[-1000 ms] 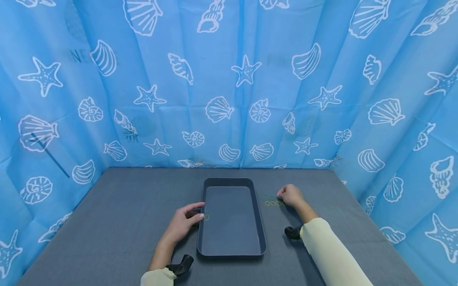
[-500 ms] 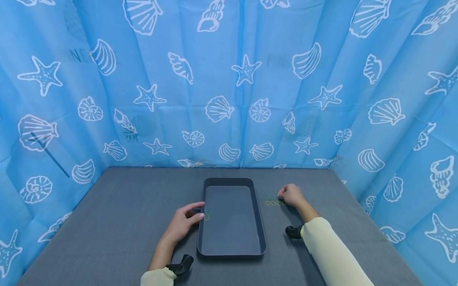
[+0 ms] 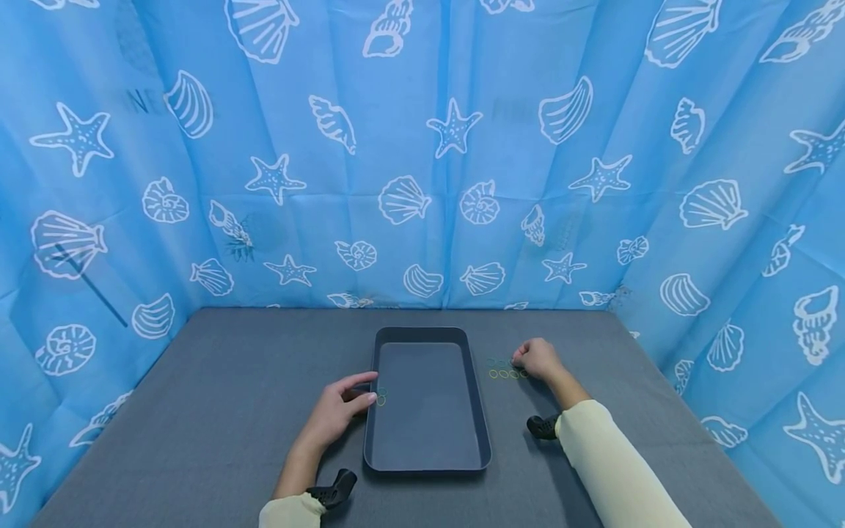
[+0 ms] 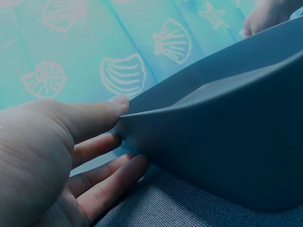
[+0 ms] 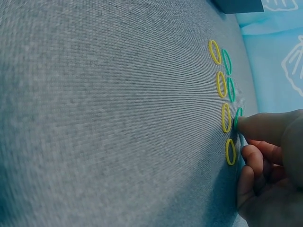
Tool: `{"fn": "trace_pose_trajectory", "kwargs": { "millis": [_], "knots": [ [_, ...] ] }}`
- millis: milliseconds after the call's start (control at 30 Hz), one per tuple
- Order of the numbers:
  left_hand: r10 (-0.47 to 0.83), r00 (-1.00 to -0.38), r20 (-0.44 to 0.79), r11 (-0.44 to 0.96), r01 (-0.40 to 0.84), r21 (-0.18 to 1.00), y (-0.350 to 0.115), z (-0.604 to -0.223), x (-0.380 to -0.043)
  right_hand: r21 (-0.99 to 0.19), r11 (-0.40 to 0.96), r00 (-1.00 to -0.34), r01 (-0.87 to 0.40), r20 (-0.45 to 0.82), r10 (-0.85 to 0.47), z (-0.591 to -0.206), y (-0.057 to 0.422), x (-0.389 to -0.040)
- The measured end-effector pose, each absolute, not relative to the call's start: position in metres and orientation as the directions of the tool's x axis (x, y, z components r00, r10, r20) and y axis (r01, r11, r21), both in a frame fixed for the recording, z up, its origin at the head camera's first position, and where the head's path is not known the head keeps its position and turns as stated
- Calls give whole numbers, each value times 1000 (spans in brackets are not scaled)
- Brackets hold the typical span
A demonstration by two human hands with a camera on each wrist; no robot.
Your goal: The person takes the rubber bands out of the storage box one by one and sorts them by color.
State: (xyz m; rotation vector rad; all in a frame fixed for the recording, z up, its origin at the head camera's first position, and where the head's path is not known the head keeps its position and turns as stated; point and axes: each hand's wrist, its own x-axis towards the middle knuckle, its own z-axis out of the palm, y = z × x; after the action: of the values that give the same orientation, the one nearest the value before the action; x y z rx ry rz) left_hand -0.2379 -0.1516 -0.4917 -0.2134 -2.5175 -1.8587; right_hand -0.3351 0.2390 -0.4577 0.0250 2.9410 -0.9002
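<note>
In the head view a dark grey rectangular tray (image 3: 432, 411) lies on the cloth, and my left hand (image 3: 334, 412) holds its left edge. The left wrist view has the thumb at the tray's rim (image 4: 189, 105) and the fingers against the outer wall. A yellow rubber band (image 3: 381, 401) and a faint green one lie inside by that edge. Right of the tray, my right hand (image 3: 538, 359) pinches a green rubber band (image 5: 238, 119) at the cloth, its other fingers curled. Beside it are two more green rubber bands (image 5: 231, 89) and a row of several yellow ones (image 5: 221, 84).
The grey cloth (image 3: 264, 367) covers the table. A blue shell-print curtain (image 3: 422, 183) hangs behind and at both sides. Black wrist mounts (image 3: 335, 490) sit at both cuffs.
</note>
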Motion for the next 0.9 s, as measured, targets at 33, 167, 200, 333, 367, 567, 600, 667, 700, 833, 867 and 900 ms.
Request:
{"fn": "trace_pose_trajectory", "kwargs": {
  "millis": [33, 167, 200, 333, 367, 567, 600, 667, 700, 833, 867, 900],
  "knots": [
    [106, -991, 84, 289, 111, 951, -152, -492, -238, -564, 825, -998, 33, -66, -5, -458, 239, -335],
    [107, -991, 82, 287, 110, 951, -152, -492, -238, -588, 808, -997, 34, -71, -10, -458, 241, -334],
    [107, -991, 82, 288, 110, 951, -152, -492, -238, -593, 805, -997, 29, -71, -16, -457, 241, -333],
    [107, -991, 85, 288, 112, 951, -152, -491, -238, -601, 799, -997, 23, -72, -26, -456, 241, -332],
    [107, -991, 86, 289, 114, 951, -152, -491, -238, -603, 797, -997, 22, -72, -27, -456, 242, -332],
    [113, -989, 91, 289, 120, 950, -152, -491, -238, -623, 782, -998, 32, -68, -14, -451, 241, -332],
    [112, -989, 92, 289, 121, 950, -152, -491, -238, -628, 778, -998, 29, -63, -13, -450, 241, -332],
    [110, -990, 93, 290, 122, 949, -152, -491, -238, -638, 770, -999, 20, -51, -16, -449, 241, -334],
    [108, -990, 94, 290, 122, 949, -152, -491, -238, -646, 763, -999, 14, -42, -18, -449, 241, -335],
    [107, -990, 94, 293, 121, 948, -152, -492, -238, -705, 709, -1000, 7, -9, 0, -446, 237, -338],
    [108, -990, 94, 292, 122, 949, -152, -492, -238, -720, 694, -1000, 5, 1, 8, -445, 236, -339],
    [108, -990, 93, 291, 121, 949, -152, -492, -238, -733, 680, -1000, 4, 9, 15, -443, 234, -340]
  ]
}}
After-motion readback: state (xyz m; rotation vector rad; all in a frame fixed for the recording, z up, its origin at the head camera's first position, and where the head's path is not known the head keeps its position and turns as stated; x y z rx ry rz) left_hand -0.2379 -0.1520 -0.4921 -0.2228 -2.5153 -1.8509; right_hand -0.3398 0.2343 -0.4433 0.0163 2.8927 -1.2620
